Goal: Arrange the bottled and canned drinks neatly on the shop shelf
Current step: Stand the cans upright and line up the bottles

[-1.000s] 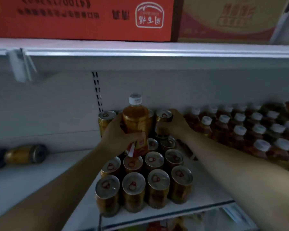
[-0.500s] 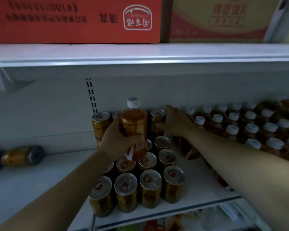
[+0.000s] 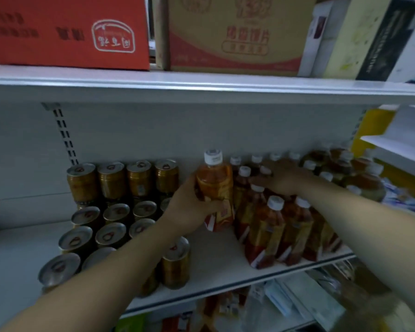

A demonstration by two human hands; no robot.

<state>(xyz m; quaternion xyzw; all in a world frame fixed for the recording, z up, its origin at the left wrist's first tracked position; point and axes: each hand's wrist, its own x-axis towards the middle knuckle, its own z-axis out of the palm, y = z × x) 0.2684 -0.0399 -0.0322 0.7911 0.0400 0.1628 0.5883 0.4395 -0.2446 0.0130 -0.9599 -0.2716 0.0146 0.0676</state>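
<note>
**Hand and stock status: middle shelf**

1. Left hand. Your left hand (image 3: 189,209) grasps the amber bottle (image 3: 215,185) round its lower body, with the thumb across the label and the fingers wrapped behind. The bottle is close to upright, and its white cap (image 3: 213,156) is uppermost.

2. Bottle location. The amber bottle is over the shelf (image 3: 216,257), in the gap between the can block (image 3: 110,180) on its left and the bottle group (image 3: 271,226) on its right. It is just beside the nearest bottles of that group. Your hand covers its base, so you cannot tell whether it rests on the shelf.

3. Right hand. Your right hand (image 3: 282,178) lies palm down across the caps and necks in the rear part of the bottle group. The view is blurred here, so you cannot tell whether the fingers curl round a neck or only rest on the caps.

4. Can block. The cans stand upright in rows. The rear row is higher than the rows in front, and your left forearm crosses over the front cans.

5. Surroundings. The upper shelf (image 3: 201,85) carries a red carton (image 3: 65,32) and, beside it on the right, a yellow carton (image 3: 237,32).
</note>
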